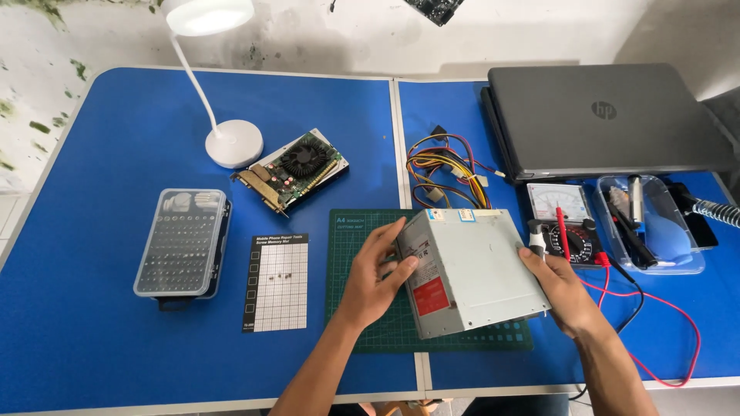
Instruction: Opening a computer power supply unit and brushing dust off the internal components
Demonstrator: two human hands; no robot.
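Nearest: two hands on one grey metal box (470, 270), held just above the green mat (362, 308). Left hand (375, 277) with grip spread wide over the labelled side, thumb on the top edge; right hand (559, 289) with grip wrapped around the right end. Casing closed, lid on, wire bundle (443, 169) trailing from the back; judged an early stage, nothing opened yet. Left of the mat, one grid card (277, 281) bearing a few tiny screws, then one clear bit case (183, 243). Right, one meter (566, 223) with red and black leads, one clear tray (655, 227). Farther off on the blue tabletop (92, 154): one circuit card with fan (297, 169), one white lamp (223, 131), one shut laptop (609, 115).
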